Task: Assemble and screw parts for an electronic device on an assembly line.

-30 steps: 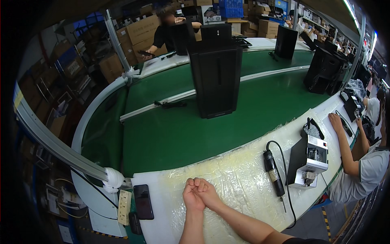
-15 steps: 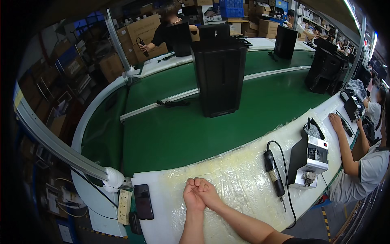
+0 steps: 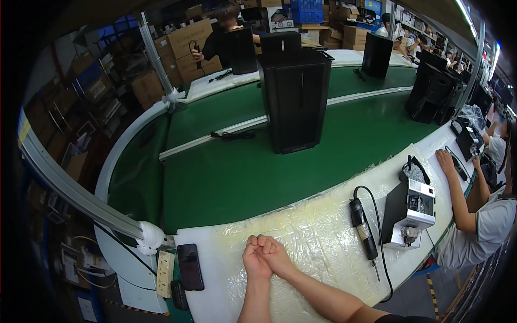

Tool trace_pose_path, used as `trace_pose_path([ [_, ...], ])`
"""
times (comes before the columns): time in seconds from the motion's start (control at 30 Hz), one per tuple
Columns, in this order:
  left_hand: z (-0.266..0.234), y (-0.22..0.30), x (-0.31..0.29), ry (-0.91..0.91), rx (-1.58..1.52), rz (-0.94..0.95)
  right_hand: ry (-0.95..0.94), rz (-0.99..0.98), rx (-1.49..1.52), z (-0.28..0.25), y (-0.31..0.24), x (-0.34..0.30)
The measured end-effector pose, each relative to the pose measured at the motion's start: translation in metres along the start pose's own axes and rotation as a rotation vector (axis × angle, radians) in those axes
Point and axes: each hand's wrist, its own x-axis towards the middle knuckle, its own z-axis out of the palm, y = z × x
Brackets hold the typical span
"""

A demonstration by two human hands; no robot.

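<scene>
My left hand [image 3: 255,262] and my right hand [image 3: 276,257] rest together on the plastic-covered pad [image 3: 318,231] at the bench's near edge. Their fingers are curled in and the right hand lies against the left; no object shows between them. To the left of them, a dark phone [image 3: 190,267] lies flat. Off to the right is a black electric screwdriver [image 3: 364,229] with a coiled-over cable, lying untouched. Beyond the pad, a tall black tower-shaped case [image 3: 295,102] stands upright on the green conveyor belt [image 3: 215,183].
A screw feeder [image 3: 410,215] and a black tray of small screws [image 3: 414,171] stand at right. A co-worker's arm [image 3: 458,188] rests beside them. A power strip [image 3: 165,273] is at lower left. More black cases [image 3: 378,56] and another person [image 3: 223,43] are across the belt.
The tall black case and the black cable on the belt have shifted slightly right. The person across has raised their head and shifted the hand-held tool. My hands have stayed still.
</scene>
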Motion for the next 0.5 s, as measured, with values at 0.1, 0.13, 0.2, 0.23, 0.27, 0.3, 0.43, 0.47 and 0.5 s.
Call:
trace_pose_path([
  [0.1, 0.0014, -0.0002, -0.0004, 0.003, -0.003, 0.001, 0.0, 0.0, 0.011, 0.0003, -0.0002, 0.0],
  [0.13, 0.0016, -0.0002, -0.0005, 0.004, -0.005, 0.002, 0.0, 0.0, 0.014, 0.0004, -0.0005, 0.0],
  [0.2, 0.0017, -0.0002, -0.0005, 0.003, -0.009, 0.001, 0.002, -0.005, 0.006, 0.0007, -0.0012, -0.0001],
  [0.23, 0.0018, -0.0002, -0.0004, 0.002, -0.011, 0.0, 0.003, -0.007, 0.003, 0.0007, -0.0013, -0.0001],
  [0.27, 0.0019, -0.0003, -0.0004, 0.003, -0.01, -0.001, 0.002, -0.006, 0.003, 0.0005, -0.0011, 0.0],
  [0.3, 0.002, -0.0002, -0.0005, 0.004, -0.01, -0.001, 0.001, -0.005, 0.004, 0.0003, -0.0004, 0.0002],
  [0.43, 0.0007, -0.0002, -0.0002, 0.005, -0.006, 0.002, 0.004, -0.004, 0.001, 0.0008, -0.002, 0.0002],
  [0.47, 0.0009, -0.0003, -0.0002, 0.006, -0.006, 0.002, 0.005, -0.004, 0.003, 0.0008, -0.0017, 0.0003],
  [0.5, 0.0015, -0.0004, -0.0004, 0.006, -0.007, 0.001, 0.005, -0.006, 0.006, 0.0007, -0.0011, 0.0003],
])
